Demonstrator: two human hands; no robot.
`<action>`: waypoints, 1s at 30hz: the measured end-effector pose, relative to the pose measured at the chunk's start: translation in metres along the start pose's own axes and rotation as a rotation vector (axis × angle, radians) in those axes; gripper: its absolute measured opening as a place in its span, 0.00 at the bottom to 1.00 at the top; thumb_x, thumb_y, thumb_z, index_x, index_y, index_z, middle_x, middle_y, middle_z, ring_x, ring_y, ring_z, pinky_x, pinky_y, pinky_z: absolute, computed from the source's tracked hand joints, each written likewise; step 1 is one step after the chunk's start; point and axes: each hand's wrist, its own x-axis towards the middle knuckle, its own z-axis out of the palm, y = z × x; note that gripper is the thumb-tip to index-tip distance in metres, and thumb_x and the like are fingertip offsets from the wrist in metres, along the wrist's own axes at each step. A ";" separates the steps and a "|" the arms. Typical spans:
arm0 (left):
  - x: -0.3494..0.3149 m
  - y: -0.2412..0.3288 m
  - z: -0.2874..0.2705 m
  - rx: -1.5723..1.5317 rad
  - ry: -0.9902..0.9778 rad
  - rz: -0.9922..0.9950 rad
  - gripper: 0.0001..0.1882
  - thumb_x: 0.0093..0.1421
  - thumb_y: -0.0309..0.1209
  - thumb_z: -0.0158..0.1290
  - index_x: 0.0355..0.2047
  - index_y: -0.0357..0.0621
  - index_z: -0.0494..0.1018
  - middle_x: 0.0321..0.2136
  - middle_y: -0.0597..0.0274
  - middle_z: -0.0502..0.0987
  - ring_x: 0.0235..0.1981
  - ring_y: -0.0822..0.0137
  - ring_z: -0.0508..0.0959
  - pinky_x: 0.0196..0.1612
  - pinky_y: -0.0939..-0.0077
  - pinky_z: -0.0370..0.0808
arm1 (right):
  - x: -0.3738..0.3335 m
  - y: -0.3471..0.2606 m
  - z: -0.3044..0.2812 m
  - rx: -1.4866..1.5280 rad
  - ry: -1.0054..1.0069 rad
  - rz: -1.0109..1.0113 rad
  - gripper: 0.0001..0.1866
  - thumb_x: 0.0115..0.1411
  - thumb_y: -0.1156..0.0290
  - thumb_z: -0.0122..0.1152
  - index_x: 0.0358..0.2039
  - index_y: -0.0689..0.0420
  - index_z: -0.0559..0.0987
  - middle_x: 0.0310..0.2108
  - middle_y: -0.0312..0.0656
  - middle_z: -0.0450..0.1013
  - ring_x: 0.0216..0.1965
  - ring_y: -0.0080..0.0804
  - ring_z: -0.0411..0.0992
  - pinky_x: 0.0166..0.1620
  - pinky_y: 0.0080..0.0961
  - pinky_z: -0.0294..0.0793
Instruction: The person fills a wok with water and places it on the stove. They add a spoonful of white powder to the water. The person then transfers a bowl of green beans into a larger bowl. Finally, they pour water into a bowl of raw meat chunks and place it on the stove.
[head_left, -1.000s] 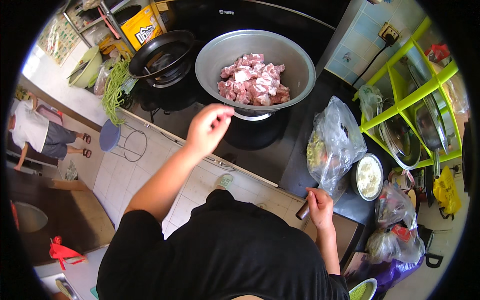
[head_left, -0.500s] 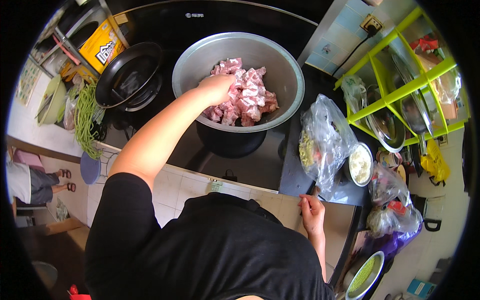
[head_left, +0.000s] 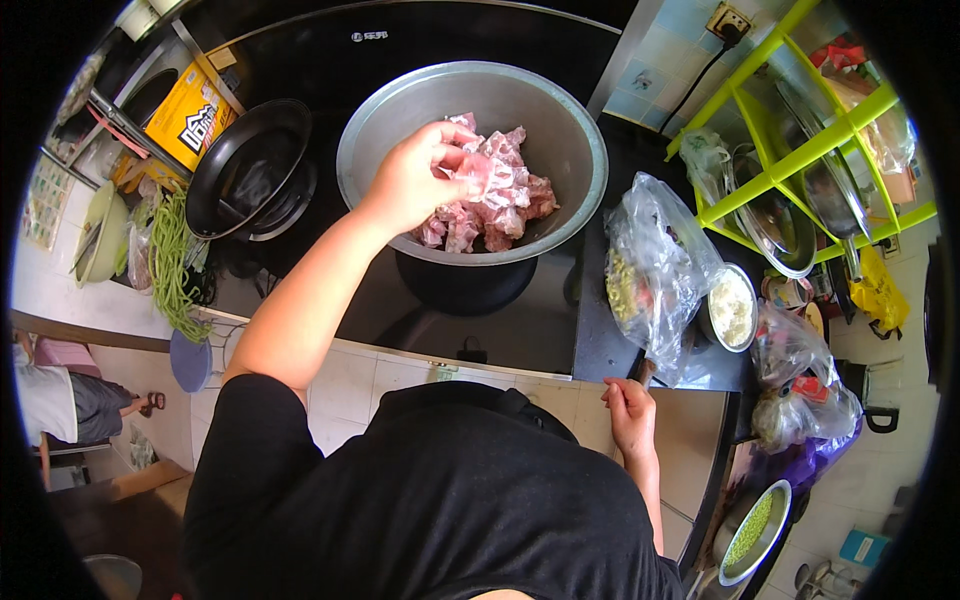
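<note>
A piece of meat is gripped between the thumb and fingers of the left hand, just above the meat pile and inside the rim of the grey pot. The step in hand is judged to be the handling of single pieces over the pile; for the next move, a secure pinch and clearance from the rim are called for. The held piece is blurred and partly covered by the fingers, so neither its long axis nor its direction can be told. The pot is set on the stove, back from its front edge. The right hand is loosely curled by the bench's front edge, near a dark handle pointed toward that edge; whether it is touched cannot be told. Behind the handle a clear bag is placed.
</note>
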 end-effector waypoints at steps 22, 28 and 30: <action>0.016 -0.034 -0.022 0.742 -0.093 -0.101 0.19 0.47 0.30 0.56 0.42 0.48 0.71 0.43 0.57 0.71 0.43 0.61 0.72 0.45 0.71 0.68 | -0.010 0.015 -0.005 0.012 -0.045 0.034 0.07 0.55 0.75 0.51 0.31 0.62 0.76 0.21 0.43 0.71 0.24 0.30 0.70 0.30 0.22 0.68; 0.012 -0.055 -0.006 1.221 -0.365 -0.090 0.23 0.40 0.33 0.60 0.38 0.45 0.70 0.37 0.54 0.72 0.41 0.57 0.72 0.44 0.67 0.68 | -0.013 0.019 -0.004 0.019 -0.038 0.067 0.07 0.55 0.74 0.51 0.32 0.62 0.76 0.21 0.43 0.71 0.24 0.31 0.70 0.30 0.23 0.69; 0.015 -0.052 -0.005 1.264 -0.378 -0.168 0.21 0.40 0.34 0.59 0.37 0.45 0.69 0.34 0.54 0.73 0.38 0.57 0.73 0.41 0.67 0.69 | -0.014 0.022 -0.004 0.008 -0.041 0.057 0.07 0.54 0.74 0.52 0.32 0.61 0.76 0.21 0.42 0.71 0.24 0.32 0.71 0.30 0.23 0.69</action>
